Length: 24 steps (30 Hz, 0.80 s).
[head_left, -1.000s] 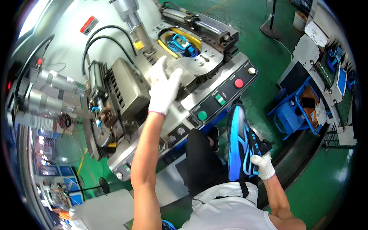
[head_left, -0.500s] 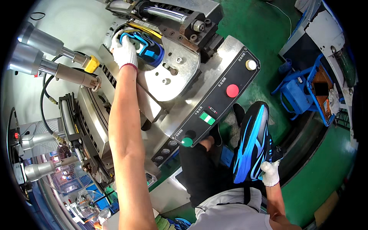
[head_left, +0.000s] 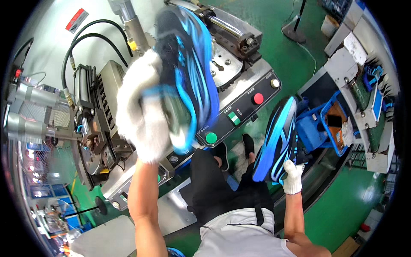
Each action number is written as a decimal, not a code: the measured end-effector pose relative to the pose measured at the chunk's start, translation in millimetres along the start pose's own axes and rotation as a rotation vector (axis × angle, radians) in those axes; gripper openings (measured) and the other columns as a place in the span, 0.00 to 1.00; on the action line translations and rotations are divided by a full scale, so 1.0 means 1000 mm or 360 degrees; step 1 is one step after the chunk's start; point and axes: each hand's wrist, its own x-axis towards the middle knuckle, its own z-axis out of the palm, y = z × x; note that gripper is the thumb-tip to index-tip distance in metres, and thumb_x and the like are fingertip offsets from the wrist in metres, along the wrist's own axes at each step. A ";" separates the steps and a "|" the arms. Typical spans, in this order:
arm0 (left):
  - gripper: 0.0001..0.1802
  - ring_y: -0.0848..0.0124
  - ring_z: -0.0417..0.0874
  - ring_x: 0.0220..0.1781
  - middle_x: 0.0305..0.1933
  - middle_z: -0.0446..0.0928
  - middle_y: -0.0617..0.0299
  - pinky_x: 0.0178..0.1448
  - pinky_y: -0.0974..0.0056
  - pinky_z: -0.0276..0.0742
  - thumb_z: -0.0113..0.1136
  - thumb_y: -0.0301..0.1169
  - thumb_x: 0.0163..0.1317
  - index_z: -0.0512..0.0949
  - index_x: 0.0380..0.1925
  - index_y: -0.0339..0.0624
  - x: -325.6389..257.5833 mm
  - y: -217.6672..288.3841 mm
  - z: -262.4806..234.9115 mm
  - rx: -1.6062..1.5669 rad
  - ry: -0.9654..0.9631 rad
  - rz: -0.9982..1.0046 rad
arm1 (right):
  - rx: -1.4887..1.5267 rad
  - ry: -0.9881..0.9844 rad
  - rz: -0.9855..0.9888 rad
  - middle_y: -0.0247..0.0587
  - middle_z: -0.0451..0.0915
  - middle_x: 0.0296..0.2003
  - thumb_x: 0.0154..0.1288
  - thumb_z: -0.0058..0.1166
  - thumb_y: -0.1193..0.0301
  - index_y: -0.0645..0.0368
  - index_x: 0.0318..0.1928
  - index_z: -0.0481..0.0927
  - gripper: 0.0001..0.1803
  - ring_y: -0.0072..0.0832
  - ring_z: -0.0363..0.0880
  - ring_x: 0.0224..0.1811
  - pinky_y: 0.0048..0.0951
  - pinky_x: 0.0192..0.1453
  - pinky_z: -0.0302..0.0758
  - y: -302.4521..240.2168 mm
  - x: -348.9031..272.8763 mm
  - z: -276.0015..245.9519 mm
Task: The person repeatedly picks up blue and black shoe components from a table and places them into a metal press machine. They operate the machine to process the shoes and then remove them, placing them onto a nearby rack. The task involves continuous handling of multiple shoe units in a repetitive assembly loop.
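A black shoe upper (head_left: 199, 73) with bright blue streaks is lifted close before me, its toe end pointing away. My left hand (head_left: 143, 113), in a white knit glove, is closed round its heel and collar; motion blurs the fingers. Lower on the right, a matching blue and black shoe upper (head_left: 274, 147) stands toe up, gripped near its heel end by my gloved right hand (head_left: 293, 177). Behind the left upper is a machine with a bare metal plate (head_left: 224, 66), partly hidden by it.
A black control panel (head_left: 239, 109) with red, green and white buttons slopes along the machine's front. Further left are a second press unit (head_left: 92, 111) and black hoses (head_left: 98, 36). At right stand a blue plastic chair (head_left: 310, 130) and a rack (head_left: 361, 98). The floor is green.
My left hand has lifted the shoe upper off the machine's plate and brought it up toward me. The right hand keeps its upper, now slightly higher and further left in view. The view has shifted.
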 end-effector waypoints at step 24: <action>0.23 0.49 0.79 0.71 0.66 0.79 0.53 0.81 0.44 0.70 0.69 0.24 0.60 0.86 0.56 0.54 -0.293 0.063 -0.157 -0.0628 -0.1410 -0.1146 | -0.3105 -0.0845 -0.1445 0.55 0.89 0.56 0.56 0.61 0.55 0.62 0.52 0.89 0.29 0.47 0.88 0.59 0.46 0.60 0.86 -0.075 0.319 0.533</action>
